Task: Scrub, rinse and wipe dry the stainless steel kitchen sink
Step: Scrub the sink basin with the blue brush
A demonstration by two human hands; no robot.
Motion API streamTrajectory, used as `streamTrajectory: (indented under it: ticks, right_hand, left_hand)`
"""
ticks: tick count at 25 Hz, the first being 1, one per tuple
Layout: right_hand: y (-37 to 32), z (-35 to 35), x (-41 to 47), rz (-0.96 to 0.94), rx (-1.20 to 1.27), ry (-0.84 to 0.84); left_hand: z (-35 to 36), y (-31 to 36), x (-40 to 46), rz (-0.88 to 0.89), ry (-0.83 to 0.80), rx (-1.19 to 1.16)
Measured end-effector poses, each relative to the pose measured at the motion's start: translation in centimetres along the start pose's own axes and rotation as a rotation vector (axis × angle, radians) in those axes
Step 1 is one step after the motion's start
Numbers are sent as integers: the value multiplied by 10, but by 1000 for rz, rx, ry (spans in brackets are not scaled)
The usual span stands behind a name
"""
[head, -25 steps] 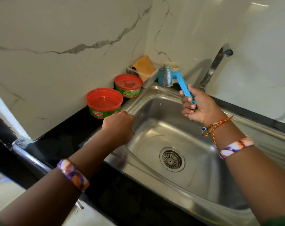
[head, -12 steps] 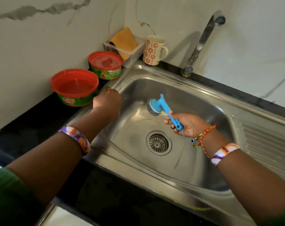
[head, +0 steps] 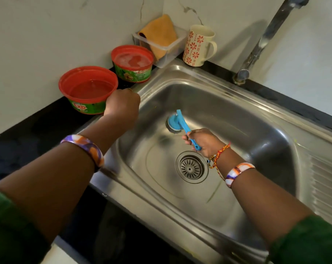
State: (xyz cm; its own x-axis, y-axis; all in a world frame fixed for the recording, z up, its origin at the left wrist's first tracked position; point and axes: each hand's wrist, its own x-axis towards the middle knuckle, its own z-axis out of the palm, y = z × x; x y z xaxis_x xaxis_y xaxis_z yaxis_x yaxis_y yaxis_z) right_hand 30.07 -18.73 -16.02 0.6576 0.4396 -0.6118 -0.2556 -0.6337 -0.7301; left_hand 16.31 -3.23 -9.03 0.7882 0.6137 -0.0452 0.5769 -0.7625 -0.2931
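Sleeves: 2 green sleeves (head: 11, 229) sit at the near corners of the view, one on each forearm.
Bangles: each wrist carries 1 orange, white and purple bangle (head: 85, 147); the right wrist also has a red and yellow thread.
Counter: the black counter (head: 33, 128) runs along the near and left sides of the basin.
Sink: the stainless steel sink (head: 256, 134) fills the middle and right of the view, with a ribbed draining board on the right.
Drain: the round strainer (head: 190, 167) lies in the basin floor, just beside the right wrist.
Right hand: the right hand (head: 205, 142) is clamped round the handle of the blue brush (head: 177, 123), inside the basin.
Brush head: round, facing down against the floor at the far-left part of the basin.
Left hand: the left hand (head: 122, 107) is curled in a fist at the sink's left rim; whether it holds anything, I cannot tell.
Tubs: 2 red tubs, the near tub (head: 88, 89) with reddish liquid, the far tub (head: 132, 62) with foam.
Corner: a clear box (head: 166, 58) holding an orange cloth (head: 159, 37), and beside it a flowered mug (head: 197, 45).
Tap: the tap (head: 264, 40) rises at the back right.
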Motion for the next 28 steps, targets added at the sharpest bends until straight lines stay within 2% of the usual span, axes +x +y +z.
streamTrajectory:
  ticks: [4,7,8,12,13,15,17,18,19,20,24,25,26,28]
  right_hand:
    - [13,0,12,17,-263,6]
    - [18,-2,18,-181,-737,106]
    - [22,3,15,-267,-826,87]
    - [54,34,-12,-620,-1071,-294]
    - [59,32,-11,-659,-1110,-307]
    - [52,12,13,-595,-1026,-106]
    - [36,-15,48,-385,-903,157]
    - [30,-22,57,-323,-876,230]
    - [28,-19,58,-326,-867,230]
    - [31,-8,54,-377,-857,155]
    - [62,35,-4,-647,-1004,-330]
    - [63,32,-3,-687,-1051,-337]
    - [57,26,6,-686,-1042,-256]
    - [36,7,43,-544,-915,6]
  left_hand:
    - [5,4,-2,7,18,65]
    - [8,6,-1,-3,31,61]
    - [9,6,0,-8,35,58]
    - [10,7,2,-17,56,90]
    - [10,7,2,-13,61,90]
    - [12,4,4,-7,68,66]
    - [13,2,5,-8,78,39]
    - [13,2,5,-10,80,35]
    - [12,1,6,-13,79,31]
    - [12,2,7,-16,77,28]
    - [15,3,9,-19,73,45]
    - [16,2,9,-15,76,40]
    - [18,1,9,-8,78,36]
    - [19,-1,9,2,90,25]
